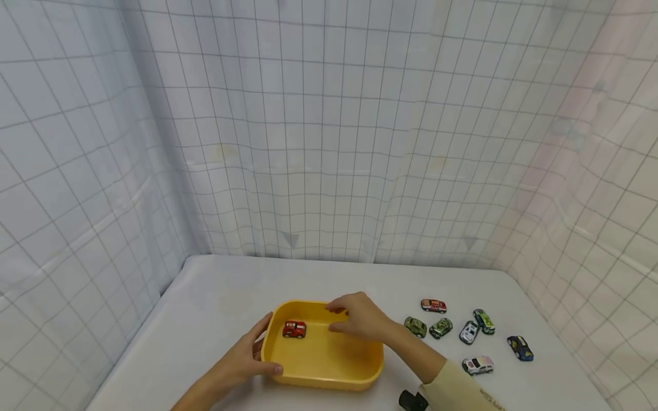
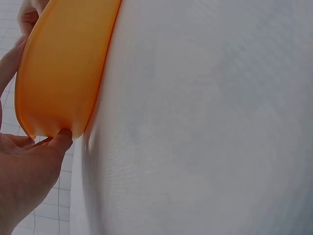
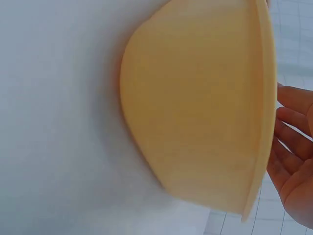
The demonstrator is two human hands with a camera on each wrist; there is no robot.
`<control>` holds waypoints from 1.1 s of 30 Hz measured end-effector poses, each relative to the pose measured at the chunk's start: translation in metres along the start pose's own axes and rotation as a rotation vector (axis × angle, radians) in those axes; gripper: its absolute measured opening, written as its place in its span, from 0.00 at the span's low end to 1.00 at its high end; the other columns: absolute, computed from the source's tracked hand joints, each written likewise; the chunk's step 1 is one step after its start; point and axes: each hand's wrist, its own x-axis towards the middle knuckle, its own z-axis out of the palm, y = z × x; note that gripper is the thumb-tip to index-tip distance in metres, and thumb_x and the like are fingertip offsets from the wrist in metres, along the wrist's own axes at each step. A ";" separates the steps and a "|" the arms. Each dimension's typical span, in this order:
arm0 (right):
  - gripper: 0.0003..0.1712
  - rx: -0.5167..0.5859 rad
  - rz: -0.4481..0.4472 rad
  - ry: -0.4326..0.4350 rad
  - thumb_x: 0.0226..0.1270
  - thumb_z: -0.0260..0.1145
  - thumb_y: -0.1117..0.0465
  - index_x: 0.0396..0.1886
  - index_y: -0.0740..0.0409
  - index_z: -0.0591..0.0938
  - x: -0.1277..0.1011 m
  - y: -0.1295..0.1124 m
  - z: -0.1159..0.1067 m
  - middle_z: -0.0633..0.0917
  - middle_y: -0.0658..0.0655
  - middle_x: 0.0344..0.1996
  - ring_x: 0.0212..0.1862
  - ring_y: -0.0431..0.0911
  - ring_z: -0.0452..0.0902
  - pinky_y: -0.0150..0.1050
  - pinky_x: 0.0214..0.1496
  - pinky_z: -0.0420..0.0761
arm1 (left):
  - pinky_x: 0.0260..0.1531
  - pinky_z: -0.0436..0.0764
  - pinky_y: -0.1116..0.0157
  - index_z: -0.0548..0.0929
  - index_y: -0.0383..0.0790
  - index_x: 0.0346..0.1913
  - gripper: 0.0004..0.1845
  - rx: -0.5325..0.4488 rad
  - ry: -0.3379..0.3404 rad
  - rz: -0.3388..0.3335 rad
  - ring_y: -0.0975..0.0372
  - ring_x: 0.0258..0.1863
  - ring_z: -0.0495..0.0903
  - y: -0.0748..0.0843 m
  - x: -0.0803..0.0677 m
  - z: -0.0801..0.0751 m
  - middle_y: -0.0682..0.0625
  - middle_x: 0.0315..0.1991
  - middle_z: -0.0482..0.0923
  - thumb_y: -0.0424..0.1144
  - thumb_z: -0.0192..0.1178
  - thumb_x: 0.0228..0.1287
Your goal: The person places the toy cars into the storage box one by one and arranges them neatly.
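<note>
Yellow tray (image 1: 329, 377), red car (image 1: 294, 329) inside.
Left hand (image 1: 247, 357) grips tray's near-left corner; right hand (image 1: 362, 317) open, relaxed over far rim. Prob. light, stiff, slick plastic — hold by rims w/ both.

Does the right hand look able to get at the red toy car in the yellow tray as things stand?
Probably yes: the right hand hovers over the open yellow tray, the red toy car lies uncovered just beside it, and nothing stands between them.
</note>
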 end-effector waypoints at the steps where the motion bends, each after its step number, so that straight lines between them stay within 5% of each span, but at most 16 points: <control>1: 0.21 0.000 0.001 0.001 0.66 0.77 0.57 0.56 0.59 0.88 -0.003 0.002 -0.003 0.89 0.50 0.50 0.50 0.40 0.84 0.36 0.55 0.84 | 0.64 0.76 0.63 0.42 0.38 0.84 0.63 -0.003 -0.001 0.004 0.41 0.76 0.60 0.000 0.000 0.000 0.34 0.83 0.39 0.33 0.79 0.56; 19: 0.20 -0.004 0.036 0.104 0.66 0.77 0.59 0.56 0.59 0.87 -0.070 0.052 -0.050 0.89 0.56 0.49 0.50 0.49 0.85 0.44 0.52 0.87 | 0.62 0.79 0.61 0.42 0.38 0.84 0.61 -0.026 0.012 -0.019 0.42 0.72 0.67 0.000 0.001 0.002 0.32 0.82 0.40 0.34 0.77 0.60; 33: 0.21 -0.026 0.071 0.129 0.67 0.76 0.59 0.57 0.60 0.86 -0.103 0.072 -0.072 0.88 0.58 0.51 0.50 0.53 0.85 0.46 0.52 0.87 | 0.63 0.78 0.60 0.43 0.38 0.84 0.60 -0.029 0.007 -0.012 0.40 0.75 0.60 -0.002 0.001 0.001 0.32 0.82 0.40 0.34 0.76 0.60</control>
